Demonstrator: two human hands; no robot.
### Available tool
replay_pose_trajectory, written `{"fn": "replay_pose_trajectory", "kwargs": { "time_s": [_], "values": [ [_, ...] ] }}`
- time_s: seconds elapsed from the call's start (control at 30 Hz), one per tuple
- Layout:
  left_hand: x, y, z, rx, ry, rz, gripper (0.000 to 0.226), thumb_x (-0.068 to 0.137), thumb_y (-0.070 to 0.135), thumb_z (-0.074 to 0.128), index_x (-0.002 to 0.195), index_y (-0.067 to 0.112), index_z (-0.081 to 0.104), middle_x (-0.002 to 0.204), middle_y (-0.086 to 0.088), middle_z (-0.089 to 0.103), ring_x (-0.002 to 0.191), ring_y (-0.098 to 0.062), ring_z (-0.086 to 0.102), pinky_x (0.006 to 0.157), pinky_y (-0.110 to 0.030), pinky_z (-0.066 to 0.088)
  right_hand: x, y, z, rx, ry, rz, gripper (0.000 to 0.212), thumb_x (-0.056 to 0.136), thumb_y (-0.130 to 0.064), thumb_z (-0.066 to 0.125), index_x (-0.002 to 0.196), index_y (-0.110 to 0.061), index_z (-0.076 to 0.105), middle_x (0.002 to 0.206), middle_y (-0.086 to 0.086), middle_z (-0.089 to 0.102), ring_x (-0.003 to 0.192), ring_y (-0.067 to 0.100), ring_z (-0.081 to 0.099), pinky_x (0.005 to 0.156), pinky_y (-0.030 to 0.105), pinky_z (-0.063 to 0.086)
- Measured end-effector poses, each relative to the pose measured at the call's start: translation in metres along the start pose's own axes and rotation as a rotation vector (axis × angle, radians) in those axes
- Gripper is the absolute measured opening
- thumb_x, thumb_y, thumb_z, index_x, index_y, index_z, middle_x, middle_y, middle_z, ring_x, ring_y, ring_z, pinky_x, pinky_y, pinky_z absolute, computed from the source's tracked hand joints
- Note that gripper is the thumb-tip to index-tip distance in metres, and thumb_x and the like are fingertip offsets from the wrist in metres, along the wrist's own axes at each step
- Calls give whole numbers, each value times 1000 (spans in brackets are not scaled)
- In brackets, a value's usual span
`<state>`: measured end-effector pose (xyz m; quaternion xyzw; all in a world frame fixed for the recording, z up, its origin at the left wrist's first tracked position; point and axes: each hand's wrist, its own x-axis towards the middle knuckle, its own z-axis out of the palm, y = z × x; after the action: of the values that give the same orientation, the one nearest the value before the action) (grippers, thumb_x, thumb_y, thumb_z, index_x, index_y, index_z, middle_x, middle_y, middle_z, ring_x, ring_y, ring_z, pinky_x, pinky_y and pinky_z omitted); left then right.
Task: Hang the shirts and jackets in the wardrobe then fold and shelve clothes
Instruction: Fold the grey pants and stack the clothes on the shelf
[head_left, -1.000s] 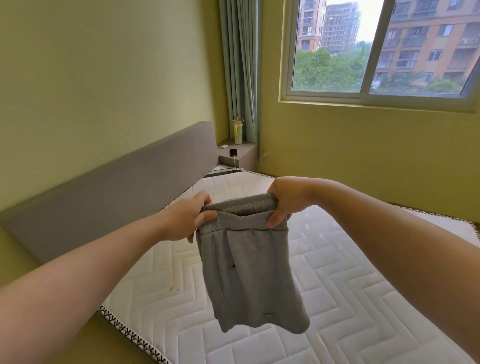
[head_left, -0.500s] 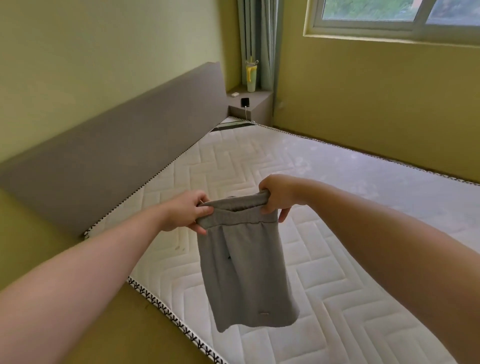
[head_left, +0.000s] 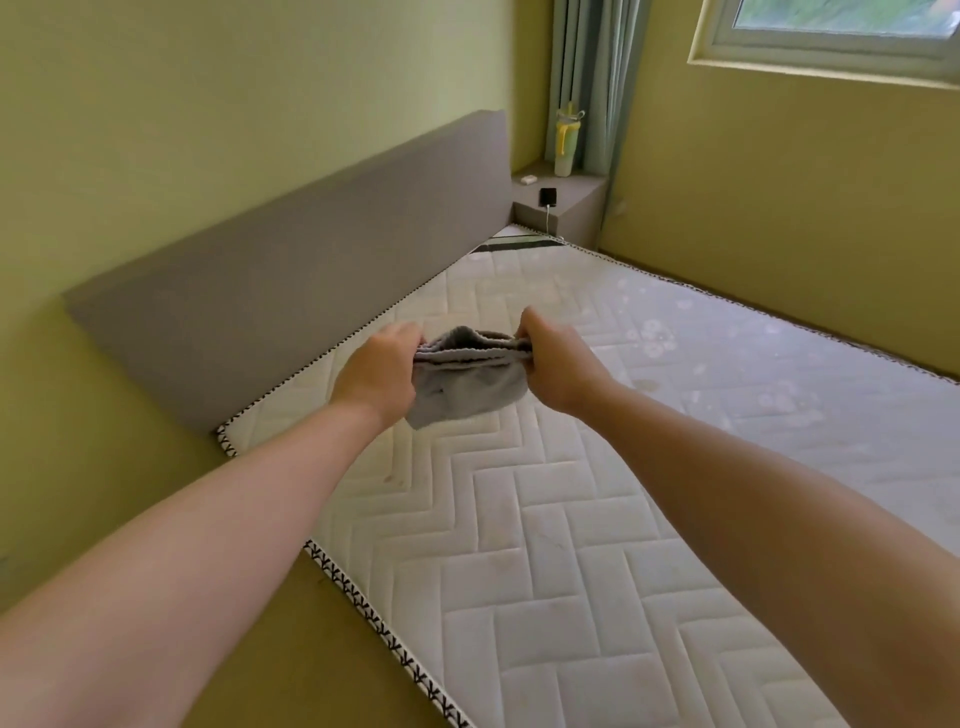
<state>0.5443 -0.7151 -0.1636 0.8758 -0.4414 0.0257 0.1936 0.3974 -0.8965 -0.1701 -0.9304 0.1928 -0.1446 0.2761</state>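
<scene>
A pair of grey shorts (head_left: 467, 387) hangs between the two hands over the head end of the mattress (head_left: 571, 597), not far from the grey headboard (head_left: 311, 260). The left hand (head_left: 376, 371) grips one end of the ribbed waistband (head_left: 467, 352) and the right hand (head_left: 561, 364) grips the other. Both are seen from the back, so the fingers (head_left: 408, 335) are mostly hidden, but they are plainly curled and clenched round the cloth rather than relaxed. The waistband sags a little between the grips and the legs bunch in soft folds underneath. Whether the lower hem touches the mattress cannot be told from this angle. The cloth looks like a light, limp knit. It should weigh next to nothing, has no stiffness of its own, and will drape or crumple wherever it is not supported. It is neither slippery nor fragile, so a firm pinch does it no harm. The elastic waistband is the thickest and most stable part and is the best place to hold it, one hand at each side seam, pulled just taut enough to flatten the panel. For folding, the shorts probably want laying flat on the mattress and smoothing, since held in the air the legs will twist and fall out of line.
</scene>
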Motion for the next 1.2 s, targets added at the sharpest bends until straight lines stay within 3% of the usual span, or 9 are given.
{"fn": "replay_pose_trajectory", "kwargs": {
  "time_s": [0.2, 0.3, 0.43, 0.53, 0.63, 0.73, 0.93, 1.1, 1.2],
  "values": [
    [-54, -33, 76, 157, -119, -58, 21, 91, 4, 50, 110, 13, 52, 102, -12, 64, 88, -36, 60, 63, -35, 37, -29, 22, 65, -194, -146, -71, 46, 88, 3, 48, 131, -13, 51, 114, 10, 60, 94, 32, 58, 76, 45, 53],
    [-97, -53, 144, 246, -308, -70, 25, 95, 14, 50, 119, 20, 50, 105, -10, 66, 89, -36, 64, 64, -35, 40, -64, 56, 131, -327, -299, 5, 33, 87, 0, 48, 117, -10, 56, 103, 9, 57, 90, 32, 58, 65, 37, 48],
    [-162, -70, 230, 263, -521, -25, 37, 93, 8, 49, 122, 28, 55, 110, -4, 67, 92, -31, 66, 67, -34, 43, -134, 106, 216, -446, -559, 66, 13, 89, -2, 47, 97, -12, 46, 92, 8, 50, 84, 34, 58, 59, 36, 38],
    [-218, -69, 273, 294, -691, 75, 43, 91, 7, 50, 126, 31, 58, 110, -1, 70, 96, -27, 66, 71, -31, 40, -190, 127, 263, -458, -720, 73, 19, 89, -3, 47, 88, -18, 35, 88, 7, 47, 81, 34, 59, 59, 37, 35],
    [-278, -64, 297, 288, -851, 117, 37, 91, 8, 49, 120, 30, 59, 109, -1, 71, 97, -26, 64, 72, -29, 36, -251, 132, 297, -435, -860, 96, 19, 89, -6, 48, 89, -22, 37, 99, 7, 56, 83, 31, 60, 61, 36, 36],
    [-322, -56, 309, 273, -937, 122, 30, 92, 8, 48, 114, 26, 57, 109, -4, 70, 96, -27, 63, 79, -31, 44, -297, 129, 309, -402, -925, 120, 17, 90, -8, 49, 94, -23, 42, 104, 7, 57, 90, 31, 60, 65, 36, 36],
    [-356, -43, 302, 52, -1080, -79, 43, 94, 14, 46, 132, 30, 59, 123, -3, 67, 111, -30, 59, 93, -36, 49, -330, 117, 301, -374, -1056, 150, 16, 89, -12, 53, 100, -21, 47, 105, 6, 59, 94, 29, 58, 67, 35, 37],
    [-291, -53, 261, -78, -1063, -253, 19, 89, 15, 52, 95, 30, 61, 106, -4, 67, 96, -29, 61, 76, -35, 52, -257, 104, 265, -315, -1080, 208, 16, 86, -9, 53, 91, -19, 42, 92, 7, 50, 78, 27, 48, 64, 33, 38],
    [-225, -60, 217, -72, -918, -275, 23, 87, 9, 53, 84, 31, 55, 95, -1, 65, 87, -25, 60, 70, -32, 47, -181, 84, 225, -299, -982, 161, 11, 87, -13, 56, 90, -16, 45, 87, 3, 49, 82, 25, 49, 69, 30, 38]
  ]
}}
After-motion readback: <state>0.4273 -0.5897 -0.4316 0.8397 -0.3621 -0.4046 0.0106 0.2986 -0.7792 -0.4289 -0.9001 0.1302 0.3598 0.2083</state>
